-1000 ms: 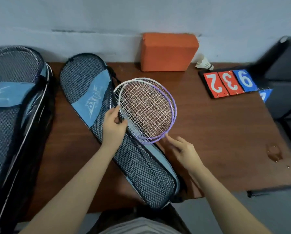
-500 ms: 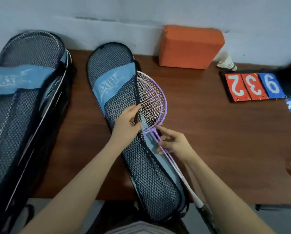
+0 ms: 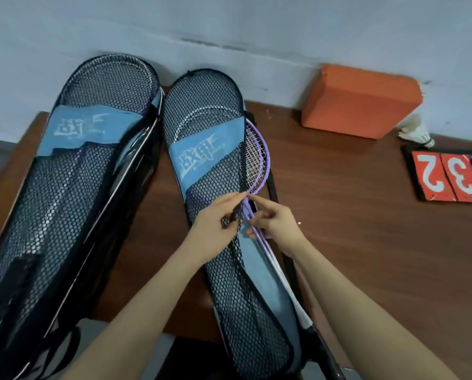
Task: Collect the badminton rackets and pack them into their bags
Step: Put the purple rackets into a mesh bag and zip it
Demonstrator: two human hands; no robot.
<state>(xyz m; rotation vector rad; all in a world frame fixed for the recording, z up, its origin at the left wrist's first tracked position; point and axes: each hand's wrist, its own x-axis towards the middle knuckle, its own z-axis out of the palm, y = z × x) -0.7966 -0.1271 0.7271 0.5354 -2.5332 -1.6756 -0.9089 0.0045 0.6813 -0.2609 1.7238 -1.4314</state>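
Note:
Two purple-and-white badminton rackets (image 3: pixel 258 163) lie stacked, heads mostly inside the middle mesh racket bag (image 3: pixel 202 119) on the brown table. Only the right edge of their heads sticks out past the bag's black edge. My left hand (image 3: pixel 215 224) pinches that black mesh edge near the rackets' throat. My right hand (image 3: pixel 273 220) grips the rackets' shafts just below the heads. The white shafts and a dark handle (image 3: pixel 322 349) run down toward the table's front edge. A second mesh bag (image 3: pixel 73 165) with rackets inside lies to the left.
An orange block (image 3: pixel 361 102) stands against the wall at the back. A white shuttlecock (image 3: pixel 418 131) lies to its right, next to a scoreboard with red and blue number cards (image 3: pixel 448 176). Bare brown tabletop (image 3: pixel 352 215) spreads to the right.
The rackets have slid further into the middle bag, from lying on top to mostly covered. My right hand moved from the frame's rim to the shafts; my left hand keeps the bag edge.

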